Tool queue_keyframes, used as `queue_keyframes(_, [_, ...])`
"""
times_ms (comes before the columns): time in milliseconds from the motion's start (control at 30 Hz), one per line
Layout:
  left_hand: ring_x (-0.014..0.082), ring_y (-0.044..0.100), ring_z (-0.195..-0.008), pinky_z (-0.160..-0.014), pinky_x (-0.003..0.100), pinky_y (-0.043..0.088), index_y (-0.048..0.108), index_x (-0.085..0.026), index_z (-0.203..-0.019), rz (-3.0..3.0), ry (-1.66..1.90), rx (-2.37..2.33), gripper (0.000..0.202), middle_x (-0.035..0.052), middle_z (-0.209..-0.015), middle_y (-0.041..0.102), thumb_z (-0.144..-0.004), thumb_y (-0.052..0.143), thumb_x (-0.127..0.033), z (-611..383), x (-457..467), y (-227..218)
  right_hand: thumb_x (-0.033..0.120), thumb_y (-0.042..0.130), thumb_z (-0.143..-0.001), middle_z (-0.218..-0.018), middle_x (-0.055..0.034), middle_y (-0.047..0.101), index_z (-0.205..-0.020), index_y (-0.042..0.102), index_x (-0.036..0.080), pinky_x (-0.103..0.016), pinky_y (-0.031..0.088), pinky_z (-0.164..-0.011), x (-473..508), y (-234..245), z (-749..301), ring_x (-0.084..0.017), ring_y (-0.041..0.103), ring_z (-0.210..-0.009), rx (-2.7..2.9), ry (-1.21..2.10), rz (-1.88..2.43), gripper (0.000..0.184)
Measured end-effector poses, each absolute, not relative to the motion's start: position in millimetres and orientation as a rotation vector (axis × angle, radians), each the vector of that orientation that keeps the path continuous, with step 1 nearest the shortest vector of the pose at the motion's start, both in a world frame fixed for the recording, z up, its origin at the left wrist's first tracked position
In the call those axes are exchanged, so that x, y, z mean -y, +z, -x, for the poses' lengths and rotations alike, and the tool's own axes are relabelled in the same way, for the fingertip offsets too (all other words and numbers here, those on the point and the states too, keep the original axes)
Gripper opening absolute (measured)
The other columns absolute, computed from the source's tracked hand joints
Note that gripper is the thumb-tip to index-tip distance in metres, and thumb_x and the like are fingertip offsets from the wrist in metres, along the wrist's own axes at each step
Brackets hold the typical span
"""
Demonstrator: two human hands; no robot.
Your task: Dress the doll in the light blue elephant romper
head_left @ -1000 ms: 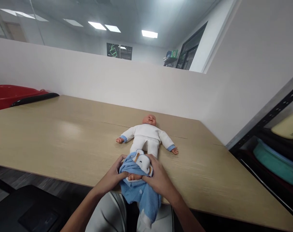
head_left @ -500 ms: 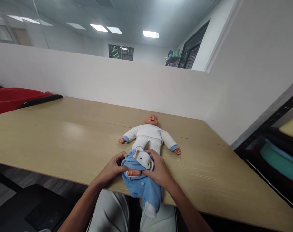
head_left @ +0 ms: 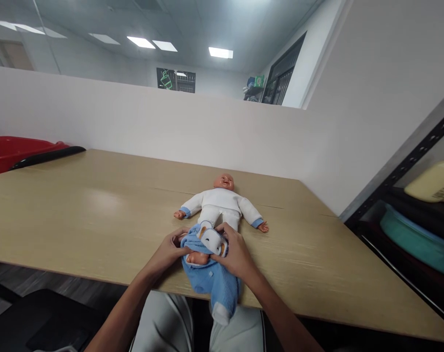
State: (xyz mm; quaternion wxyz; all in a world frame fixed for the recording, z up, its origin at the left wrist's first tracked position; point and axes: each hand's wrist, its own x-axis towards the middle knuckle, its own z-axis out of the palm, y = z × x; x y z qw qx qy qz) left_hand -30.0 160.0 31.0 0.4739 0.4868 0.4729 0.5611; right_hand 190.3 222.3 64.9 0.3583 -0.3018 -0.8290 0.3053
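A baby doll [head_left: 220,200] in a white top with blue cuffs and white trousers lies face up on the table, its head toward the wall. Bunched around one of its feet is a blue fleecy garment [head_left: 213,279] with a white animal-face patch; the foot pokes out of the cloth. My left hand [head_left: 174,247] grips the left side of the garment's opening. On the right side, my right hand [head_left: 233,249] pinches the cloth beside the patch. A blue leg with a white end hangs over the table's front edge toward my lap.
The wooden table [head_left: 108,220] runs along a low white wall [head_left: 141,124] with glass above. At the far left is a red plastic tub [head_left: 22,152]. Shelving on the right holds a teal basin [head_left: 415,239] and a cream-coloured container [head_left: 432,182]. A black chair [head_left: 46,318] stands at the lower left.
The view has turned slightly to the right, so everything appears shifted left. Both hands keep their hold on the blue garment, and the doll lies as before.
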Motion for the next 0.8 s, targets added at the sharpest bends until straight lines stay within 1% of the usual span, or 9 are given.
queue_keyframes(67, [0.0296, 0.072, -0.102, -0.095, 0.038, 0.054, 0.075, -0.017, -0.107, -1.131, 1.386, -1.148, 0.044, 0.0081, -0.107, 0.08, -0.067, 0.089, -0.03, 30.7, -161.8, 28.9, 0.016, 0.072, -0.071, -0.112, -0.0054, 0.069, -0.11, 0.056, 0.024, -0.039, 0.056, -0.091, -216.8, 58.0, -186.6, -0.028, 0.068, -0.107, 2.086, 0.756, 0.817, 0.043])
queue_keyframes(167, [0.0306, 0.071, -0.111, -0.099, 0.038, 0.053, 0.075, -0.017, -0.116, -1.12, 1.404, -1.167, 0.047, 0.0104, -0.117, 0.079, -0.073, 0.087, -0.031, 29.7, -160.4, 28.3, 0.013, 0.065, -0.078, -0.127, -0.0095, 0.065, -0.124, 0.051, 0.024, -0.044, 0.055, -0.102, -204.8, 48.2, -180.2, -0.027, 0.065, -0.121, 2.043, 0.691, 0.863, 0.049])
queue_keyframes(233, [0.0305, 0.071, -0.114, -0.102, 0.038, 0.052, 0.075, -0.017, -0.119, -1.141, 1.397, -1.15, 0.047, 0.0111, -0.122, 0.078, -0.075, 0.086, -0.029, 28.7, -158.3, 29.5, 0.012, 0.064, -0.081, -0.132, -0.0114, 0.062, -0.129, 0.048, 0.024, -0.045, 0.056, -0.104, -197.9, 46.4, -178.3, -0.028, 0.063, -0.126, 2.078, 0.686, 0.86, 0.053])
queue_keyframes(367, [0.0291, 0.073, -0.103, -0.094, 0.036, 0.055, 0.078, -0.016, -0.109, -1.14, 1.41, -1.114, 0.042, 0.0093, -0.111, 0.081, -0.07, 0.088, -0.028, 27.9, -159.5, 31.4, 0.014, 0.073, -0.08, -0.133, -0.0118, 0.06, -0.134, 0.045, 0.025, -0.046, 0.055, -0.107, -192.5, 52.1, -180.0, -0.029, 0.061, -0.129, 2.176, 0.69, 0.784, 0.062])
queue_keyframes(433, [0.0278, 0.073, -0.095, -0.088, 0.035, 0.056, 0.079, -0.016, -0.102, -1.141, 1.424, -1.132, 0.038, 0.0079, -0.102, 0.081, -0.068, 0.089, -0.03, 28.0, -162.9, 31.3, 0.013, 0.072, -0.08, -0.134, -0.0122, 0.061, -0.136, 0.046, 0.024, -0.047, 0.053, -0.111, -195.4, 54.2, -182.0, -0.029, 0.06, -0.131, 2.184, 0.673, 0.756, 0.062])
queue_keyframes(500, [0.0263, 0.072, -0.09, -0.085, 0.034, 0.055, 0.08, -0.016, -0.097, -1.164, 1.428, -1.173, 0.033, 0.0066, -0.096, 0.081, -0.068, 0.088, -0.03, 28.2, -166.1, 31.2, 0.01, 0.069, -0.079, -0.131, -0.0122, 0.064, -0.133, 0.05, 0.022, -0.045, 0.054, -0.108, -202.7, 54.0, -185.0, -0.028, 0.063, -0.127, 2.163, 0.703, 0.765, 0.058])
queue_keyframes(633, [0.0237, 0.069, -0.085, -0.084, 0.033, 0.053, 0.079, -0.017, -0.088, -1.269, 1.396, -1.237, 0.025, 0.0037, -0.09, 0.078, -0.068, 0.087, -0.028, 28.3, -167.0, 35.1, 0.008, 0.072, -0.069, -0.118, -0.0107, 0.074, -0.122, 0.062, 0.018, -0.041, 0.059, -0.093, -225.7, 54.1, -195.1, -0.029, 0.07, -0.109, 2.2, 0.795, 0.797, 0.055])
queue_keyframes(700, [0.0245, 0.069, -0.09, -0.088, 0.034, 0.053, 0.079, -0.017, -0.091, -1.348, 1.328, -1.193, 0.023, 0.0038, -0.094, 0.078, -0.072, 0.085, -0.027, 28.9, -166.0, 40.0, 0.011, 0.077, -0.066, -0.116, -0.0107, 0.076, -0.121, 0.066, 0.017, -0.04, 0.058, -0.09, -236.4, 59.8, -200.7, -0.03, 0.071, -0.106, 2.246, 0.812, 0.766, 0.056])
queue_keyframes(800, [0.0287, 0.069, -0.107, -0.101, 0.038, 0.051, 0.079, -0.019, -0.107, -1.453, 1.199, -1.072, 0.031, 0.0068, -0.113, 0.079, -0.078, 0.082, -0.027, 33.0, -166.2, 49.5, 0.021, 0.084, -0.071, -0.113, -0.0074, 0.078, -0.122, 0.071, 0.015, -0.038, 0.057, -0.092, -249.1, 74.3, -207.5, -0.028, 0.072, -0.103, 2.265, 0.948, 0.611, 0.053])
